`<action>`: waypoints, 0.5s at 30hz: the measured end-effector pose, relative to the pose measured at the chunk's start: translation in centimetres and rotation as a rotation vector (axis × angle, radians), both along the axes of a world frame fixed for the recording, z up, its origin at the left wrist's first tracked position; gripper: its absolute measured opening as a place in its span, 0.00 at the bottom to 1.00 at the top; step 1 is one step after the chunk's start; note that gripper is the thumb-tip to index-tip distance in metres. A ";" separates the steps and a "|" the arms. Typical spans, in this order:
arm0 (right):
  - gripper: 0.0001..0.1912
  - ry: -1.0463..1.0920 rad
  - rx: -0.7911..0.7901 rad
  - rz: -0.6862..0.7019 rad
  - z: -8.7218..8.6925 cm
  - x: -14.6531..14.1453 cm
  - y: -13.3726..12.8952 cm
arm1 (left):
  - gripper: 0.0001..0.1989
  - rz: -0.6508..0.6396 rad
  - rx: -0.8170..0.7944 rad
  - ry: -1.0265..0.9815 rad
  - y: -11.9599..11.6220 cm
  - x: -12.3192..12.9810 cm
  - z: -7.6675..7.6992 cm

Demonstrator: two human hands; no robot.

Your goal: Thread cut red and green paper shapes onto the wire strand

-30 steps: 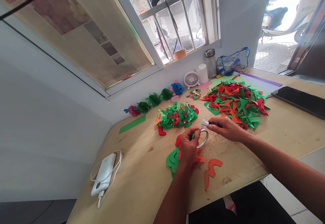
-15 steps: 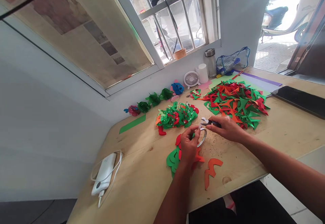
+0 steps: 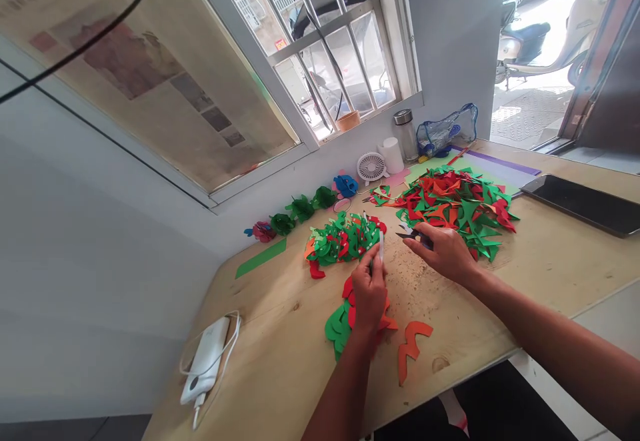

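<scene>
One tape roll, white (edge-on here), is pinched in the left hand above the tabletop, inward of its near edge; the right hand's grip encloses black scissors, blades parted. Snipping appears to be the step in hand; a cut would call for tape between those blades. Green cutouts lie nearby.
</scene>
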State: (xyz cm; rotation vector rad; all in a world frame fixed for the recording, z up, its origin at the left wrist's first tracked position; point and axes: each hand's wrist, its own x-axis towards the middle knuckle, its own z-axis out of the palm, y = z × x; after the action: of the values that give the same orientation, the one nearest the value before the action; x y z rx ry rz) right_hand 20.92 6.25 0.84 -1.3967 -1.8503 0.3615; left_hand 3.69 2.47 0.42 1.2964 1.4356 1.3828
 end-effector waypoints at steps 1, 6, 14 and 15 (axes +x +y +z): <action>0.23 0.009 0.005 -0.007 0.0 0.0 0.0 | 0.22 -0.040 -0.007 0.016 0.2 0.4 0.2; 0.23 0.045 0.022 -0.037 -0.1 0.2 0.1 | 0.22 -0.228 -0.047 0.102 1.0 3.0 0.4; 0.21 0.063 0.004 -0.050 0.2 0.3 0.0 | 0.23 -0.296 -0.168 0.092 2.1 5.1 -0.6; 0.21 0.061 0.004 -0.049 0.2 0.3 0.0 | 0.22 -0.305 -0.175 0.103 2.2 5.2 -0.7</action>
State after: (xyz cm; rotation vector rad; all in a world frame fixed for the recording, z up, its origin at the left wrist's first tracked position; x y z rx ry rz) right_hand 21.23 6.30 1.06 -1.4105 -1.7628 0.3711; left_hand 8.85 4.71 -0.31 1.4200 1.3274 0.9814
